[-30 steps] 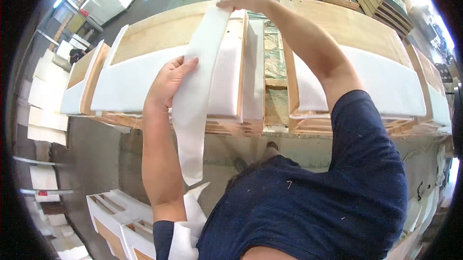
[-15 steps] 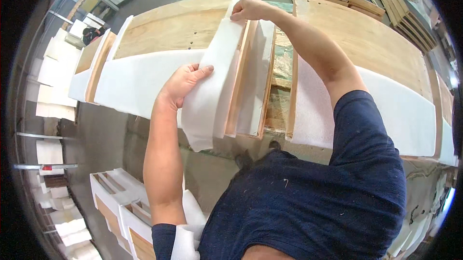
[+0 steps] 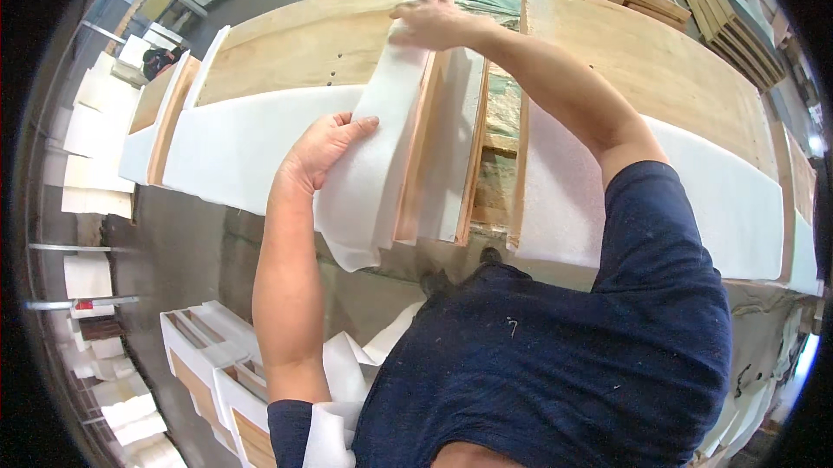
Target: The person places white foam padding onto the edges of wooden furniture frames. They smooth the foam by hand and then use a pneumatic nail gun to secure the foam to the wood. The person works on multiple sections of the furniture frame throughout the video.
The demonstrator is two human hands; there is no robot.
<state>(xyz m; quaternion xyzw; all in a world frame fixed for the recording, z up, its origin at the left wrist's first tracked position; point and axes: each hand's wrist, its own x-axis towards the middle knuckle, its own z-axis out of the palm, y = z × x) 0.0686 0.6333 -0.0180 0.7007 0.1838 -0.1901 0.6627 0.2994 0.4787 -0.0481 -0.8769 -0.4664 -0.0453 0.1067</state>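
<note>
Fingers (image 3: 408, 11) of the right hand (image 3: 429, 24) lie extended across the upper part of the white strip (image 3: 390, 104), apparently flat rather than pinching, though slightly blurred; those of the left hand (image 3: 334, 149) grip its left margin lower down, thumb on top. The strip runs along the right end of the left frame (image 3: 286, 43), over its padding (image 3: 243, 147); the far end projects past the frame, and the near end hangs loose and curled. The wood edge (image 3: 420, 147) shows just beside it. In judgement, the strip is best kept taut between the hands, its long margin parallel to that edge, and smoothed with a flat palm; slack at the near end could let it skew or wrinkle.
</note>
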